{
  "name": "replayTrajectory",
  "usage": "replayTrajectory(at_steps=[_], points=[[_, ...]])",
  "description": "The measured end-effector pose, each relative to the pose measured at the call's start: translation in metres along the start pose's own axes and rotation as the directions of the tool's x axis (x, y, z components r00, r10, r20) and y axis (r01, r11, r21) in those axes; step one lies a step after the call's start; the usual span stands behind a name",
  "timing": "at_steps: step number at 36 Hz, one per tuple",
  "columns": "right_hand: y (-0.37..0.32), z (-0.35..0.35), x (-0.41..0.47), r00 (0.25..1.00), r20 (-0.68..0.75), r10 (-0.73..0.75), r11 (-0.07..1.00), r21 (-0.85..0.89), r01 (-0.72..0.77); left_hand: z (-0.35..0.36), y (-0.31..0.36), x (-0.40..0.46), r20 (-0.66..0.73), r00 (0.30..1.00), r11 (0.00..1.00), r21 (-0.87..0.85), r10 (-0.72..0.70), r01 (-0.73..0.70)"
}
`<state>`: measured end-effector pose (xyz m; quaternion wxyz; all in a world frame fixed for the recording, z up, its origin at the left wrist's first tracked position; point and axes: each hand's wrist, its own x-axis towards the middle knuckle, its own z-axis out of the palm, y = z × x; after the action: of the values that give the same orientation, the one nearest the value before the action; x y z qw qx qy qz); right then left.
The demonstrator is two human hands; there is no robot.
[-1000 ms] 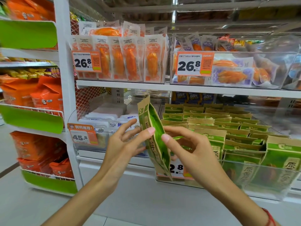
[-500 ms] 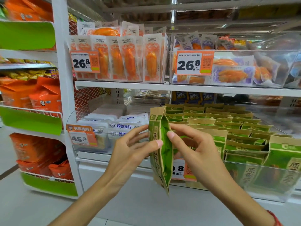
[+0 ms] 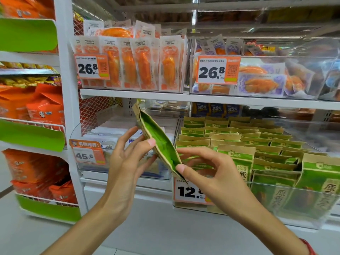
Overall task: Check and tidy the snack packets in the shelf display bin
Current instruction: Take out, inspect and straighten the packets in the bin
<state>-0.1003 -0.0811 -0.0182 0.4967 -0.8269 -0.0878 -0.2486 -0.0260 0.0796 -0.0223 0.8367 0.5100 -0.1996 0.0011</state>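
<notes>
While a green-and-kraft snack packet [image 3: 158, 142] is held edge-on before the shelf, pinched by the left hand [image 3: 128, 162] at mid-length and the right hand [image 3: 207, 173] at its lower end, its long axis is tilted, the clear display bin [image 3: 276, 205] lying nearer the right.

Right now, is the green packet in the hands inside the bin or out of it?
Out. The green packet is tilted in front of the shelf, held by the left hand and right hand, left of the clear bin.

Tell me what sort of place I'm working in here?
Most likely a shop's snack aisle: white shelving, clear display bins stocked with identical green packets, and orange price tags.
</notes>
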Motion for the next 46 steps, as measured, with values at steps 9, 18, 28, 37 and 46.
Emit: replayTrajectory(at_steps=[9,18,28,37,46], points=[[0.0,-0.005,0.001,0.983,0.155,0.098,0.995,0.0,-0.099,-0.001,0.017,-0.006,0.252,0.967,0.985,-0.152,-0.037,0.078],[0.002,-0.003,0.004,0.978,-0.127,-0.163,0.956,-0.266,0.124,0.008,0.016,-0.008,0.227,0.973,0.998,0.05,0.034,-0.046],[0.004,-0.009,0.004,0.952,-0.199,-0.232,0.923,-0.355,0.151,0.011,0.006,-0.009,0.154,0.983,0.975,0.179,0.103,-0.131],[0.003,-0.019,0.007,0.933,-0.228,-0.279,0.953,-0.188,0.239,0.014,0.007,-0.013,0.203,0.976,0.98,0.163,0.081,-0.116],[0.004,-0.03,0.011,0.807,-0.289,-0.515,0.814,-0.459,0.356,0.006,0.038,0.011,0.337,0.858,0.683,0.52,0.387,-0.513]])
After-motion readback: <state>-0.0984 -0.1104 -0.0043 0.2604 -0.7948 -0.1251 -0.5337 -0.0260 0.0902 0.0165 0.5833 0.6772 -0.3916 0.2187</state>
